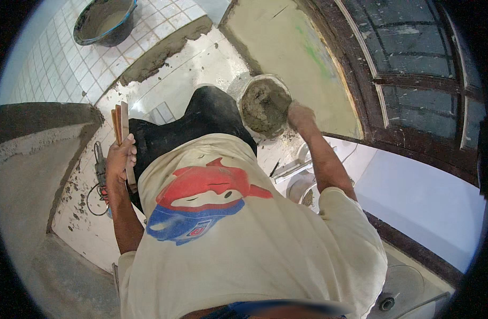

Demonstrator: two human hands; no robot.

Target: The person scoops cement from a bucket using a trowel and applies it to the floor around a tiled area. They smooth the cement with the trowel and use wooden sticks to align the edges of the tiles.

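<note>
Head view: left hand (120, 157) grips wooden float (124, 139); right hand (300, 114) (mortar-caked) clasps the mortar bucket (264, 106) rim.

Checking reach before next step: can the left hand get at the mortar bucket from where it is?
Probably not directly. The left hand grips a wooden float out on the left, and the person's torso and dark-trousered knee lie between it and the mortar bucket, where the right hand is.

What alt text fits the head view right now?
Seen from above, a person's left hand grips a wooden float while the right hand rests at a bucket of grey mortar, above a mortar-spattered tiled floor.
</note>
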